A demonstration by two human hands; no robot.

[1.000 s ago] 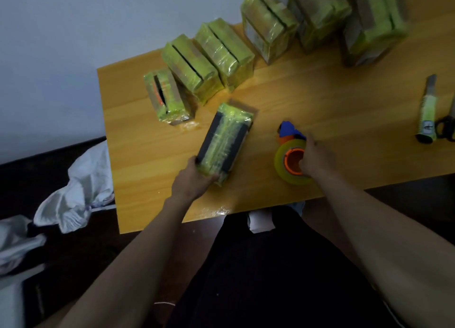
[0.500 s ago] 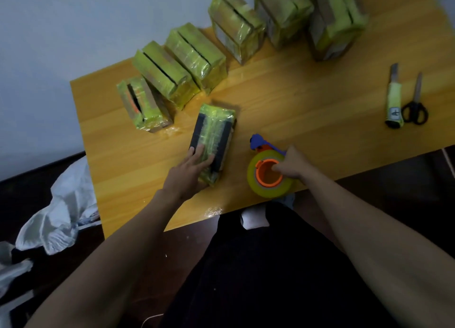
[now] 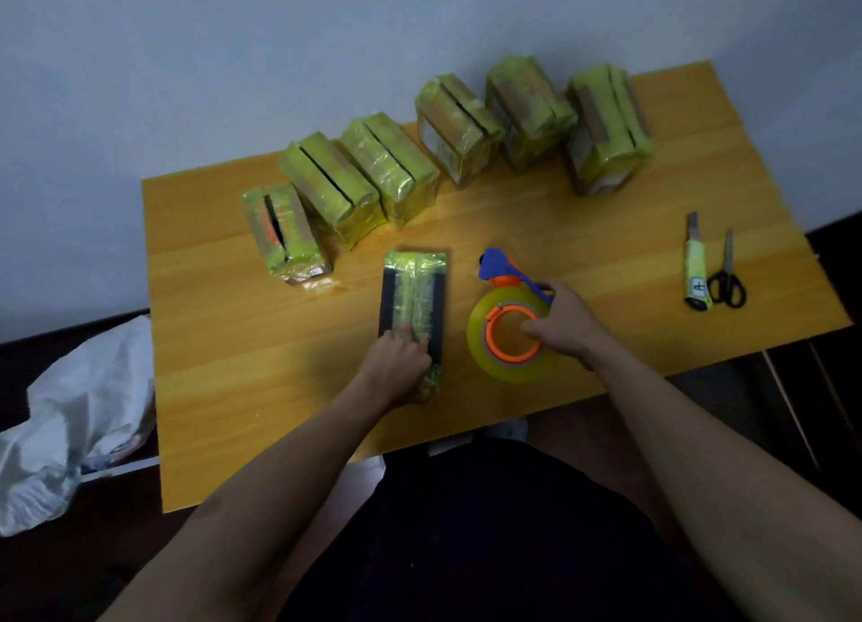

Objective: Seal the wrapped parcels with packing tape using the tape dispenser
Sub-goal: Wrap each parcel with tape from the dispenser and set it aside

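- Head view: the flat parcel (image 3: 413,297) lies on the table (image 3: 583,229), just left of the tape dispenser (image 3: 510,327).
- The left hand (image 3: 399,372) rests on the parcel's near end, fingers curled over it.
- The right hand (image 3: 566,325) grips the dispenser's right side, thumb inside the orange core.
- Six wrapped parcels (image 3: 531,110) stand in a row behind the dispenser.
- A utility knife (image 3: 696,267) and scissors (image 3: 726,276) lie well right of it.
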